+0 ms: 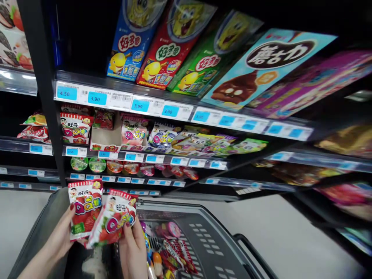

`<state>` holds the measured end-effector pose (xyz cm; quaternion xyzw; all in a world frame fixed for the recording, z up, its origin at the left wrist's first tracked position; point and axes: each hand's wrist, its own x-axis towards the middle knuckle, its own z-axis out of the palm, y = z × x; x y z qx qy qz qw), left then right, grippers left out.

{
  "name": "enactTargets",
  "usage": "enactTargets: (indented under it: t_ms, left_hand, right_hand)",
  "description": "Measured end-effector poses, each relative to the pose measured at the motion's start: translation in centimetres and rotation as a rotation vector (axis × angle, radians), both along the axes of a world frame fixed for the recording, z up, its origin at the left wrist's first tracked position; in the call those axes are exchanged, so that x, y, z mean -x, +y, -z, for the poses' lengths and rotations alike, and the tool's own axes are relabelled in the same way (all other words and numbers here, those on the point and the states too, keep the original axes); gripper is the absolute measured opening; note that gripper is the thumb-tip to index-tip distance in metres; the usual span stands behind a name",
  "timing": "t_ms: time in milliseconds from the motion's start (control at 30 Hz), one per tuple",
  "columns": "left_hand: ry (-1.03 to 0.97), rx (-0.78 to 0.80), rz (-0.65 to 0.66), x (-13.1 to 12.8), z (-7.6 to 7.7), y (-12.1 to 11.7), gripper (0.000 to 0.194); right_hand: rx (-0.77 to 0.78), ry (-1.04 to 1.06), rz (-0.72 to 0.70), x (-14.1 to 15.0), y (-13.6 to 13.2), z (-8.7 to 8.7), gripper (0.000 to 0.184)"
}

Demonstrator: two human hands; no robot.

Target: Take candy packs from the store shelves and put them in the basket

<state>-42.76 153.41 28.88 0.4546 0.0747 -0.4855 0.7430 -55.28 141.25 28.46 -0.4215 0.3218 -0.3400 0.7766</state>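
Two red and white bags of gummy candy are held up side by side over the shopping basket. My left hand [62,228] is closed on the left gummy candy bag [85,211], gripping its left side. The right gummy candy bag [114,221] tilts and partly overlaps the other, with my right hand [133,244] closed on its lower right edge, thumb on the front. Below and to the right is the grey shopping basket [212,248], which contains several colourful snack packs [177,254]. My right wrist hides part of its contents.
Ahead, a shelf carries gummy bags [133,133] around an open display carton [106,135]. Snack boxes [162,58] stand on the shelf above, behind price tags [139,105]. Small jelly cups [99,164] line a lower shelf. More shelving [319,162] runs along the right.
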Motion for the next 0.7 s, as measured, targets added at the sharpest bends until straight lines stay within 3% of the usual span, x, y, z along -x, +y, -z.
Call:
enactTargets:
  t_ms: [100,267,367,467,700]
  left_hand:
    - [0.009,-0.046,0.025,-1.8,1.8,1.7,0.069]
    - [0.144,-0.001,0.030,-4.6,6.0,4.6,0.074]
    - [0.200,0.087,0.025,-5.5,8.3,6.0,0.078]
    - [0.253,0.141,0.080,-6.1,9.6,6.8,0.077]
    - [0.281,0.179,0.174,-7.4,8.9,6.8,0.077]
  right_hand:
    - [-0.391,-0.342,-0.116,-0.3,-0.1,-1.4,0.020]
    - [-0.801,-0.925,-0.380,-0.9,0.7,-3.4,0.019]
    - [-0.861,-1.044,-0.443,-1.3,1.2,-3.9,0.018]
    - [-0.901,-0.997,-0.406,-1.5,1.6,-4.2,0.015]
    - [-0.808,-0.770,-0.287,-2.1,1.2,-4.6,0.013]
